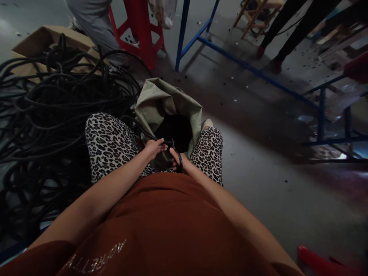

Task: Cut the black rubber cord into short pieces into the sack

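My left hand (pixel 156 148) is closed in a loose pinch, fingers pointing right, on a black rubber tube (pixel 145 133) that runs in from the pile at the left. In my right hand (pixel 176 158) is a pair of scissors (pixel 180 163) with dark looped handles, its narrow blades pointing up beside my left fingertips. Both hands are between my knees, over the near rim of an open grey-green sack (pixel 191 109). The sack's inside is dark, so its contents cannot be made out.
A large tangle of black tubes (pixel 66 103) covers the floor at left, partly over a cardboard box (pixel 48 32). Beyond the sack stand a red stool (pixel 140 34) and a blue metal frame (pixel 230 59). Other people's legs (pixel 296 28) show at the top. Small dark bits dot the floor.
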The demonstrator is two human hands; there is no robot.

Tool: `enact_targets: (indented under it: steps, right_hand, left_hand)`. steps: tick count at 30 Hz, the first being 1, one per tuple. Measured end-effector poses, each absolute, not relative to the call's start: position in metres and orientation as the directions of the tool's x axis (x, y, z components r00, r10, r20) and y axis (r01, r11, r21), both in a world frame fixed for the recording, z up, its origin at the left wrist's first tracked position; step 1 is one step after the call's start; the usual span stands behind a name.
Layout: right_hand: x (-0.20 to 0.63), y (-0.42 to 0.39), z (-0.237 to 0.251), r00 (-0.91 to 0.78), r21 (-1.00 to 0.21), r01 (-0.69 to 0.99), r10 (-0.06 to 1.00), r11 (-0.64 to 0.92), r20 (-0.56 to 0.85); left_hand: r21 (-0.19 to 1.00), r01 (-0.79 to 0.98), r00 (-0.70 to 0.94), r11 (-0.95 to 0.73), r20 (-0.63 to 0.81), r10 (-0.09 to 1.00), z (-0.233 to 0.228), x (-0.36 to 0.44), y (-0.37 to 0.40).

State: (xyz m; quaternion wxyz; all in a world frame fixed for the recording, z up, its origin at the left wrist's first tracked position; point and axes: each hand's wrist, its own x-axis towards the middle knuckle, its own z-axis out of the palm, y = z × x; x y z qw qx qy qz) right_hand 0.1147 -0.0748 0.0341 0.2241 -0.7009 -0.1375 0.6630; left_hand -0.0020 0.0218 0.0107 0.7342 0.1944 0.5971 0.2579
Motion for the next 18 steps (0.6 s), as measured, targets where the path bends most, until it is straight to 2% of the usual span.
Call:
enact_targets:
  steps: [4, 8, 12, 18]
  right_hand:
    - [0.115, -0.074, 0.034, 0.111, -0.517, -0.087, 0.507, -0.852, -0.855]
    - [0.115, -0.074, 0.038, 0.132, -0.526, -0.081, 0.514, -0.847, -0.848]
    - [0.115, -0.074, 0.036, 0.139, -0.525, -0.082, 0.512, -0.847, -0.848]
    - [0.115, -0.075, 0.024, 0.144, -0.520, -0.060, 0.508, -0.852, -0.849]
  left_hand:
    - [0.570, -0.186, 0.168, 0.800, -0.784, 0.597, 0.009, -0.002, 0.020]
    - [0.574, -0.228, 0.108, 0.786, -0.787, 0.607, 0.008, -0.002, 0.017]
    - [0.598, -0.205, 0.045, 0.775, -0.785, 0.618, 0.008, -0.003, 0.017]
    - [0.579, -0.163, 0.044, 0.799, -0.804, 0.593, 0.007, -0.005, 0.019]
